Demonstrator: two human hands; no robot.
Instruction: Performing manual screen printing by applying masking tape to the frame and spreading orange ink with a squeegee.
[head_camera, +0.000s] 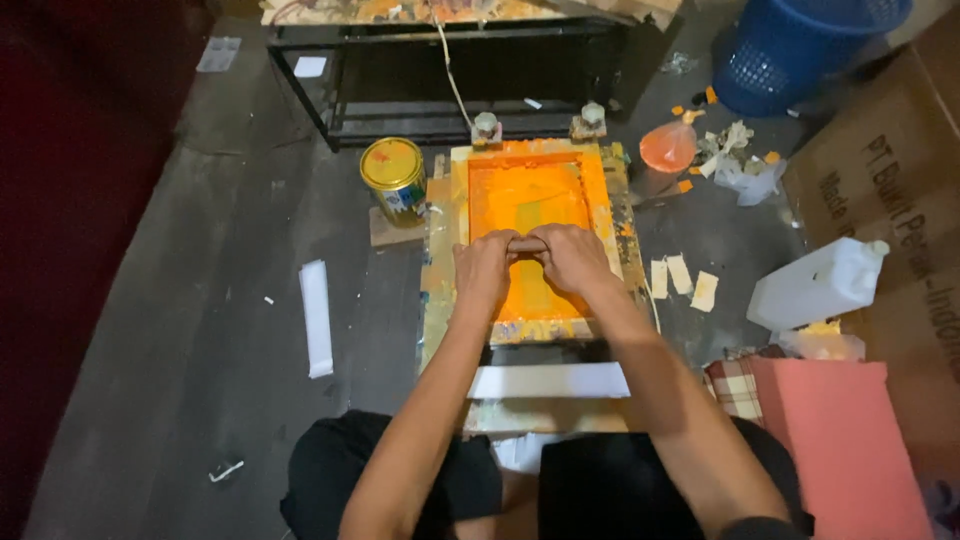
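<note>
At the centre of the frame, the left hand and right hand close side by side on a squeegee bar, pressing it across the orange-inked, wood-framed printing screen. The ink pull seems midway; steady, even pressure suits it.

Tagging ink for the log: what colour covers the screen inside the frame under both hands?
Orange ink on the screen, seen in the head view.

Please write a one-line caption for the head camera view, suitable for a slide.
Both hands, left hand and right hand, press together on an orange-inked screen frame on the floor, a paint tin beside it.
</note>
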